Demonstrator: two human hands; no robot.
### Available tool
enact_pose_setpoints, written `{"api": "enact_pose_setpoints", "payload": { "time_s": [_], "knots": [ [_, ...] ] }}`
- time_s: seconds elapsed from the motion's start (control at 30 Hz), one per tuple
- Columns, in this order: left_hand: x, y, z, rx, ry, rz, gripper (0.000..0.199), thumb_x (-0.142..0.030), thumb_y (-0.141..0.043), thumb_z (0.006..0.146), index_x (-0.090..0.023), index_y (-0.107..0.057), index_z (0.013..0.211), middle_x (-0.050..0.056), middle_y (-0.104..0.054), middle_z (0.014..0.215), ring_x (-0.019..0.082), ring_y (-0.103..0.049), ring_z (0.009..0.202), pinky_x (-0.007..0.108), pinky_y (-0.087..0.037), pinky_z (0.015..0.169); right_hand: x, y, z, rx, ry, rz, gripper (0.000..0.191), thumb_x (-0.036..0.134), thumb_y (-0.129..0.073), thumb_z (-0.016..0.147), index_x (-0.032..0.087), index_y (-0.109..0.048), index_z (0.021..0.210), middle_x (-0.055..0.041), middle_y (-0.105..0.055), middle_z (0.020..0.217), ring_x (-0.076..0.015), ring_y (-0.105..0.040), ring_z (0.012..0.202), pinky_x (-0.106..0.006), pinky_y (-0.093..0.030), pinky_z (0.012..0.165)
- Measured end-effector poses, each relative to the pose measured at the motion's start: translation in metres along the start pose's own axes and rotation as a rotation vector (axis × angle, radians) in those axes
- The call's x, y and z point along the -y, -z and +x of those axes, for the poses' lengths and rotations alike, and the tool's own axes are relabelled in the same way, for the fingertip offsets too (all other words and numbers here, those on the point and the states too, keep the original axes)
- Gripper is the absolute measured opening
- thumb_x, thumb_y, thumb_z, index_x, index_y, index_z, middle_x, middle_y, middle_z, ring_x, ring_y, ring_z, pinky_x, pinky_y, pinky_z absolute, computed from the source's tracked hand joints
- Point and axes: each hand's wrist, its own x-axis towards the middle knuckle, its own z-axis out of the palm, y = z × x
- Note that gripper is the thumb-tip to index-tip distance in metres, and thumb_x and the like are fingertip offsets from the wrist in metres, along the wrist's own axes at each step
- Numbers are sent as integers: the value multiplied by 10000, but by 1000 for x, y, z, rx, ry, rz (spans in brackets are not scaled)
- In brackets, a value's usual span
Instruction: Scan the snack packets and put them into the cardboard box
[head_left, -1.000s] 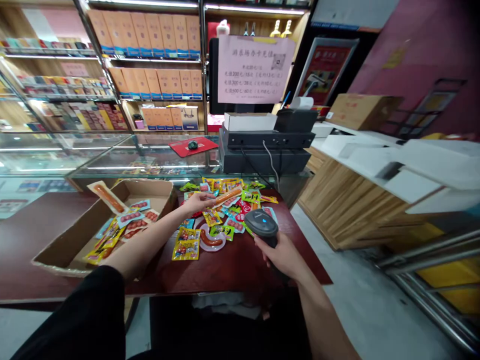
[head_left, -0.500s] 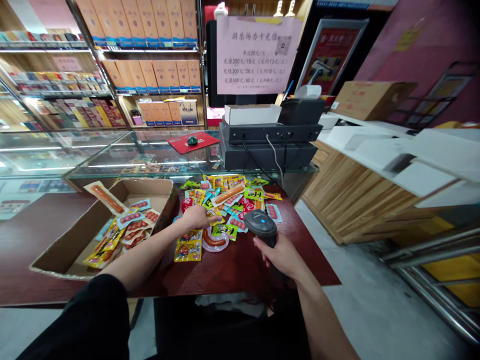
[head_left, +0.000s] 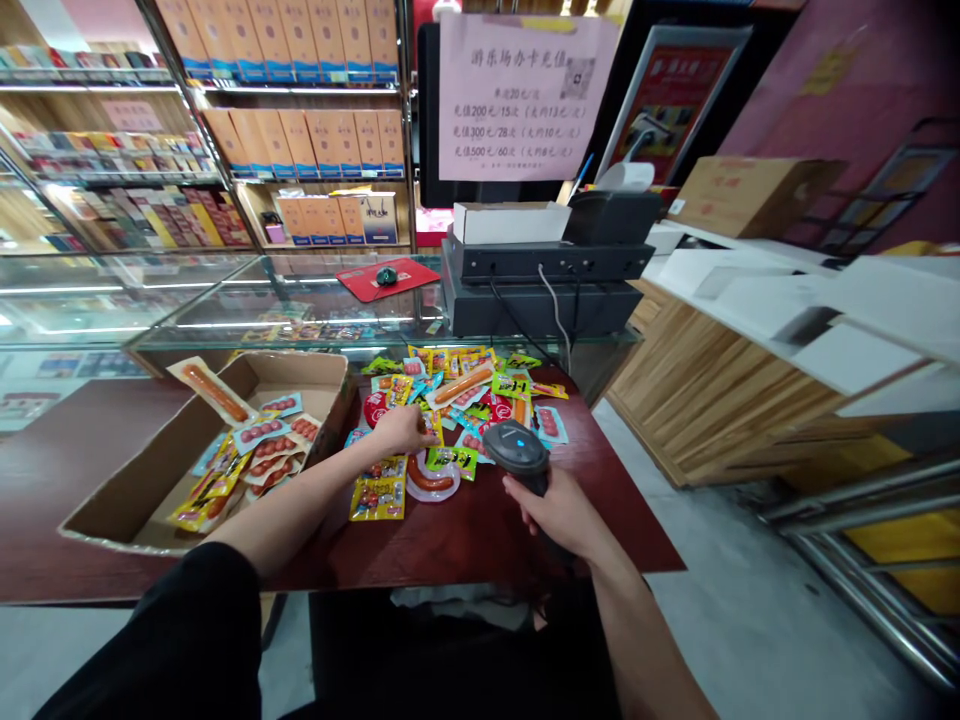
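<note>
My right hand (head_left: 559, 505) is wrapped round the handle of a dark grey barcode scanner (head_left: 516, 447), a small blue light showing on its head. Over the pile, my left hand (head_left: 401, 430) pinches a yellow snack packet (head_left: 433, 428); the fingertips are partly hidden. Close below it lie a curved sausage in clear wrap (head_left: 431, 478), a green packet (head_left: 454, 459) and a larger yellow packet (head_left: 377, 497). A long wrapped sausage (head_left: 463, 386) rests across the heap, behind the hand. To the left, an open cardboard box (head_left: 142, 490) contains several sausage packs (head_left: 262, 433).
All this is on a dark red table (head_left: 480, 540). Behind it stands a glass display counter (head_left: 300, 300) with a red mouse mat (head_left: 405, 279) and a black cash drawer (head_left: 540, 308). A white-topped wooden cabinet (head_left: 682, 390) is at the right.
My left hand has shifted slightly; its extended fingers have curled in on the yellow packet. The scanner has moved a little to the left. The camera view has shifted slightly.
</note>
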Motion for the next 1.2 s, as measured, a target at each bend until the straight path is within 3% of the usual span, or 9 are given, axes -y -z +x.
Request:
{"api": "enact_pose_setpoints", "payload": {
  "time_s": [0.1,0.23,0.4,0.53,0.6,0.73,0.9,1.2],
  "knots": [
    [-2,2,-1,-9,50,40,716,-723,-784,628,-149,-708,1050,265,-720,1108,415,-684,1068,398,-498,873,4,-2,1,5,3,4,239,424,-648,839,227,-543,753,32,-588,484,-159,-585,405,-257,-457,444],
    [-8,-2,-4,22,95,138,693,-758,-658,739,-96,-745,922,332,-702,1089,470,-666,1098,466,-485,916,12,-4,3,27,1,2,219,415,-645,844,227,-548,787,40,-587,493,-156,-584,403,-253,-457,441],
    [2,-1,3,-19,48,52,518,-565,-819,663,-123,-730,918,291,-715,1093,459,-671,1090,454,-508,886,23,-6,10,52,14,-10,207,397,-647,851,218,-542,844,52,-583,504,-138,-572,395,-236,-451,429],
    [29,11,18,-73,44,-243,466,-351,-928,494,-182,-697,862,117,-755,907,309,-709,922,319,-519,772,32,-5,17,70,32,-16,201,378,-658,852,217,-544,892,66,-570,485,-129,-555,381,-221,-436,406],
    [38,19,24,-76,27,-522,478,-365,-941,463,-181,-687,822,42,-732,776,238,-696,789,286,-510,694,36,-6,20,74,46,-14,203,372,-655,860,216,-554,940,74,-567,484,-131,-555,378,-218,-434,395],
    [39,31,25,-86,-8,-1017,510,-419,-961,444,-146,-697,783,9,-709,695,133,-609,600,244,-464,576,43,-11,28,82,86,-41,187,352,-656,867,210,-573,953,73,-571,486,-133,-564,380,-220,-445,396],
    [29,38,19,-132,44,-1128,465,-374,-972,441,-144,-700,741,-28,-654,590,82,-521,503,212,-399,500,46,-19,36,86,139,-64,172,339,-642,882,202,-586,972,69,-573,474,-136,-579,389,-227,-457,427],
    [33,34,23,-67,-8,-1204,451,-340,-951,425,-130,-718,750,12,-707,656,133,-625,599,244,-478,597,46,-19,36,75,119,-93,237,400,-627,889,183,-617,987,51,-576,475,-148,-589,400,-240,-455,432]
  ]
}}
